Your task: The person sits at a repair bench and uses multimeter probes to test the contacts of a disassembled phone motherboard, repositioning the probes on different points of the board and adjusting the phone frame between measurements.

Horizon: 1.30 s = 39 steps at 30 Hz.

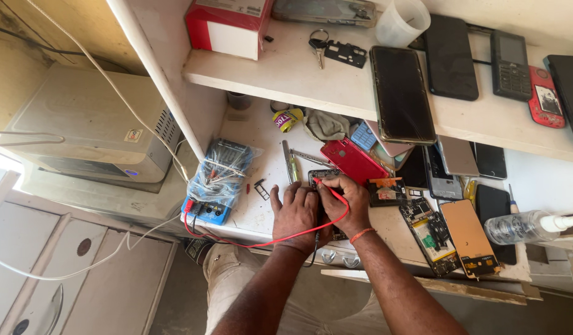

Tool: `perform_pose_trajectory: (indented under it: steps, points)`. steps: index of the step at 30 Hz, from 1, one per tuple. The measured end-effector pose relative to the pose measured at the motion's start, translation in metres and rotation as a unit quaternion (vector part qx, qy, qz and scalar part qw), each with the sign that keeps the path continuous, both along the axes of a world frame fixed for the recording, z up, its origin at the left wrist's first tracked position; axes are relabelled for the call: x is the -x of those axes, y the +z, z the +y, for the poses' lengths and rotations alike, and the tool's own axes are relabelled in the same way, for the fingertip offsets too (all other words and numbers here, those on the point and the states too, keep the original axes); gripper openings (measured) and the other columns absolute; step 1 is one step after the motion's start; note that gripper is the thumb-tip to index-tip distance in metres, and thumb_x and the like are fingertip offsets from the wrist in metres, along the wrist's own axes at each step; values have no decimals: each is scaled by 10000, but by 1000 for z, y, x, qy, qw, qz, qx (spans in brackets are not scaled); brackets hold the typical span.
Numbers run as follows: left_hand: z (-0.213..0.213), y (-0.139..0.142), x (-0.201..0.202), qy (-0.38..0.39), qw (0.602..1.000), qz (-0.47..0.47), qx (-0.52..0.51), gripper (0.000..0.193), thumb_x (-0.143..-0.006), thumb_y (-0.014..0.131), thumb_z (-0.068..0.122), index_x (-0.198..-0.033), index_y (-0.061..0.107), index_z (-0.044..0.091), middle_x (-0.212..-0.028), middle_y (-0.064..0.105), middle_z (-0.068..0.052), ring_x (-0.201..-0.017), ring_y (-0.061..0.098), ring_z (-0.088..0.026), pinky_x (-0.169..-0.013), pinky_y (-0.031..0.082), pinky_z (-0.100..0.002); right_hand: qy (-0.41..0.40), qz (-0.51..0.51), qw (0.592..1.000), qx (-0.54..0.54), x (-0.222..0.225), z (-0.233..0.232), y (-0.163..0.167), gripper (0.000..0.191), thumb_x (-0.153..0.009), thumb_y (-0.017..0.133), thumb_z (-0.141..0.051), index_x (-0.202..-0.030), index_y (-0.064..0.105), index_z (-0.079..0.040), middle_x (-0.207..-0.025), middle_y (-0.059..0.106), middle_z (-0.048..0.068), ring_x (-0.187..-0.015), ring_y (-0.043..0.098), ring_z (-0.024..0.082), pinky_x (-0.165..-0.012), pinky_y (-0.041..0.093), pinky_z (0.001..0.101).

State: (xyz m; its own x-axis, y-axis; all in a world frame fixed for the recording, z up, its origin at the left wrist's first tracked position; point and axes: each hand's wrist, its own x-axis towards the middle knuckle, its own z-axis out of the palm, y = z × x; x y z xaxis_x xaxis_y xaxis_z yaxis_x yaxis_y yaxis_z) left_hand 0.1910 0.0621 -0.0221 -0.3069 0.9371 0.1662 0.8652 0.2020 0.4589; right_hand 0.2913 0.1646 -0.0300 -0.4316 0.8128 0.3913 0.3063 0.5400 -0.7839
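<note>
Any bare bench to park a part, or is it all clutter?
Bare patch on the white bench between the blue multimeter and the screwdriver, holding only a small tray. Another strip on the upper shelf left of the keys. Right of both hands, from the red phone to the spray bottle, it is packed.

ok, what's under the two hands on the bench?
An opened phone lies under the left hand and right hand; only its top edge shows. A red probe lead crosses them. The rest of the phone is covered.
</note>
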Motion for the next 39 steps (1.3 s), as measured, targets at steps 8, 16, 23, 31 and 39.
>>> perform_pose_trajectory:
  steps: [8, 16, 23, 31, 39]
  points:
    - [0, -2, 1, 0, 1000, 2, -3, 597, -694, 761, 324, -1210, 570, 92, -1297, 561, -84, -1402, 390, -302, -1185, 107, -670, 48, 24, 998, 21, -1, 5, -2, 64, -866, 778, -28, -901, 725, -25, -983, 800, 113, -891, 776, 157, -790, 616, 290]
    - [0, 0, 1, -1, 1000, -18, 14, 589, -701, 766, 327, -1202, 565, 92, -1300, 550, -91, -1404, 382, -300, -1184, 105, -667, 30, 44, 999, 6, 0, 2, -6, 63, -873, 767, -9, -917, 725, -25, -984, 794, 108, -896, 772, 157, -810, 618, 288]
    - [1, -2, 1, -1, 1000, -3, 8, 571, -707, 760, 284, -1213, 565, 107, -1303, 552, -76, -1411, 381, -294, -1185, 97, -672, 33, 53, 998, -7, -2, 2, -5, 68, -872, 759, -9, -921, 715, -25, -992, 790, 107, -920, 773, 157, -832, 619, 289]
    - [0, -2, 1, 0, 1000, 2, 12, 532, -754, 739, 281, -1222, 563, 99, -1296, 554, -84, -1413, 385, -299, -1187, 103, -674, 45, 37, 998, -2, -2, 6, -7, 80, -860, 770, -6, -916, 716, -25, -991, 787, 102, -922, 768, 158, -833, 615, 289]
    - [0, -2, 0, 3, 1000, -17, -8, 522, -754, 726, 308, -1210, 576, 102, -1308, 566, -78, -1403, 395, -304, -1188, 104, -671, 13, 39, 999, 23, 0, 1, -6, 57, -890, 768, -38, -923, 721, -31, -980, 793, 91, -888, 761, 150, -802, 611, 278]
